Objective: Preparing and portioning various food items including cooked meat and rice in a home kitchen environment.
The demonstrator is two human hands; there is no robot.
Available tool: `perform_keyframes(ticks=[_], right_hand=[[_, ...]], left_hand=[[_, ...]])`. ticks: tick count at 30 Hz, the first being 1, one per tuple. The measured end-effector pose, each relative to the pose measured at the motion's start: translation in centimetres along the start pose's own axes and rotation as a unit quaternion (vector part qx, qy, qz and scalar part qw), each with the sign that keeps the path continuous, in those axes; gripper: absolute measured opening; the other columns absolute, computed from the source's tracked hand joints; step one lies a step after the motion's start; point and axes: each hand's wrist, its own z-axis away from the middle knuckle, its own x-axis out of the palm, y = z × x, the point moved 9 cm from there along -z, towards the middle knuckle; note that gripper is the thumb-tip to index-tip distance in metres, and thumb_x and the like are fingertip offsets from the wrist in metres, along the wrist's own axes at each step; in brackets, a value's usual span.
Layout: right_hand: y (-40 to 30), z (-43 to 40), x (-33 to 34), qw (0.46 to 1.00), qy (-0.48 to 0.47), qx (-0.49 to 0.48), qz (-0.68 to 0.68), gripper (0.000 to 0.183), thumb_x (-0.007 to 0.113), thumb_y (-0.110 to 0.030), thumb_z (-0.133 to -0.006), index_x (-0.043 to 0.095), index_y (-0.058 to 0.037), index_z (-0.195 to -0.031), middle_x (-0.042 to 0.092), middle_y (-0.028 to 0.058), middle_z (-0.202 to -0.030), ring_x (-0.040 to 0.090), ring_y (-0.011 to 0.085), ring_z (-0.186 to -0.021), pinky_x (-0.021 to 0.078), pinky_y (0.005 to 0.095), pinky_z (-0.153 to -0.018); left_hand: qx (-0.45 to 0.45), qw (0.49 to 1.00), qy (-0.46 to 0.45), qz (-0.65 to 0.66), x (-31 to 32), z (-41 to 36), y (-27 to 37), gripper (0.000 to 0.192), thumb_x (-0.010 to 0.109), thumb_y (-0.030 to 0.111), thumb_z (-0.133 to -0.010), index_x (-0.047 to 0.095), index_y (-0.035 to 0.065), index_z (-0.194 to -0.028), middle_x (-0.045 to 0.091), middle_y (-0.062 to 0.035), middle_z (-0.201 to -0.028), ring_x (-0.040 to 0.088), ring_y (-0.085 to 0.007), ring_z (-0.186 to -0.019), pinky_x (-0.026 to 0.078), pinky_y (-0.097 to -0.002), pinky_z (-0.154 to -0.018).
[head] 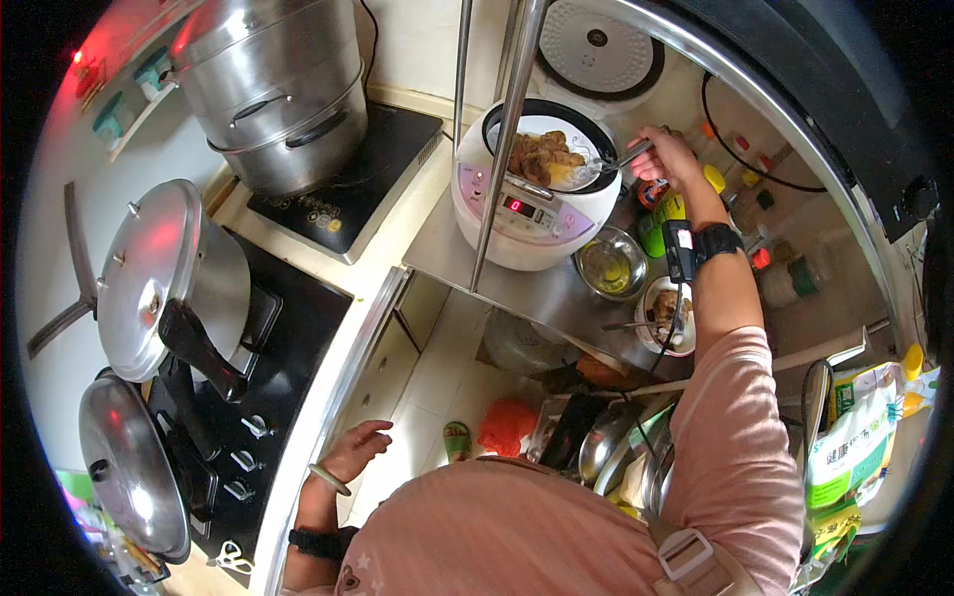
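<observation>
My right hand [665,159] grips a metal utensil [630,155], whose far end meets the right rim of a white dish [577,141]. Whether that end is a clamp or a spoon, I cannot tell. Brown cooked pieces of food [540,155] and some yellowish liquid lie in the dish, which sits in the mouth of a white rice cooker [499,249]. The cooker's lid [592,48] is up, and a red digit glows on its panel. Low by the stove counter's edge, my left hand [361,451] hangs over the floor with nothing in it, fingers slightly apart.
A metal bowl of yellowish liquid [633,279] and a small bowl with food and a utensil [662,350] stand beside the cooker. Shelf posts [496,197] rise in front. At left are a steamer pot [298,160], a pressure cooker [223,261] and a lidded wok [130,477].
</observation>
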Motion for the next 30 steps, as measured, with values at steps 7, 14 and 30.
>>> perform_keyframes(ticks=[7,14,30], right_hand=[[1.0,0.4,-0.2,0.999,-0.001,0.018,-0.036,0.042,0.043,-0.040,-0.086,0.059,-0.0014,-0.092,0.059,0.0120,-0.068,0.059,0.0171,-0.054,0.0525,0.0258,-0.050],[0.7,2.5,-0.5,0.997,0.016,-0.009,-0.069,0.042,0.041,-0.039,-0.087,0.059,-0.0019,-0.091,0.059,0.0124,-0.070,0.059,0.0175,-0.054,0.0520,0.0255,-0.050],[-3.5,16.2,-4.7,0.986,0.146,-0.031,-0.069,0.037,0.046,-0.031,-0.084,0.061,0.0033,-0.083,0.060,0.0131,-0.064,0.060,0.0184,-0.052,0.0503,0.0260,-0.047]], left_hand=[[-0.001,0.999,0.023,0.029,-0.4,0.9,-0.6,0.037,0.056,0.023,-0.086,0.052,0.0068,-0.119,0.061,-0.0067,-0.099,0.055,-0.0145,-0.089,0.044,-0.0280,-0.079],[0.031,0.999,0.018,0.016,-0.5,1.3,-1.2,0.036,0.055,0.022,-0.086,0.052,0.0064,-0.118,0.061,-0.0064,-0.097,0.055,-0.0139,-0.087,0.044,-0.0275,-0.078],[0.059,0.998,-0.003,0.026,-0.6,5.6,-4.7,0.035,0.054,0.020,-0.087,0.051,0.0061,-0.119,0.061,-0.0030,-0.096,0.055,-0.0121,-0.087,0.043,-0.0251,-0.076]])
